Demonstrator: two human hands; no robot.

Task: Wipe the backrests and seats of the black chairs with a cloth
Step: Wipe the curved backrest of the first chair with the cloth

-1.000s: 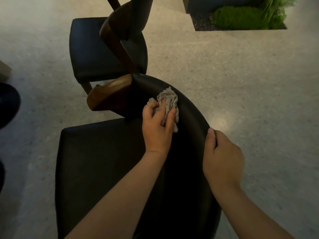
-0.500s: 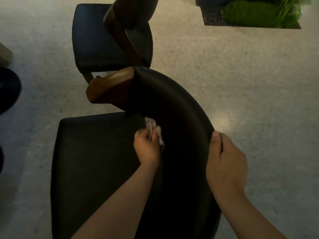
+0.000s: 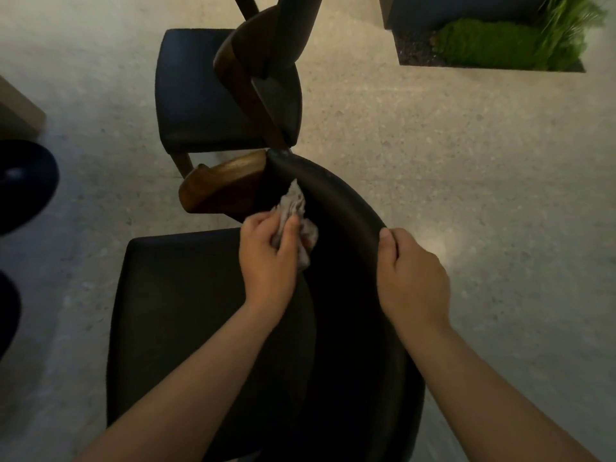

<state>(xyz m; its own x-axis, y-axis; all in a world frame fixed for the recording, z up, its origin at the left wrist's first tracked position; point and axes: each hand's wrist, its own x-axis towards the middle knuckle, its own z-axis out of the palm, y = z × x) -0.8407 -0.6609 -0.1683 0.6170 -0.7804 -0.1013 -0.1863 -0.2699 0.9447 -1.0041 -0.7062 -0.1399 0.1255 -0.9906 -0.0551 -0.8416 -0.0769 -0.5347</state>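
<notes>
The cloth (image 3: 295, 225) is a pale grey, crumpled wad, bunched in the closed grip of the left hand (image 3: 266, 261) and pressed against the inner face of the near black chair's curved backrest (image 3: 350, 211), close to its far end by the wooden armrest (image 3: 226, 181). The right hand (image 3: 413, 278) grips the backrest's top edge, thumb along it. Half a second earlier the cloth sat lower, near the seat (image 3: 186, 311); it has since moved up.
</notes>
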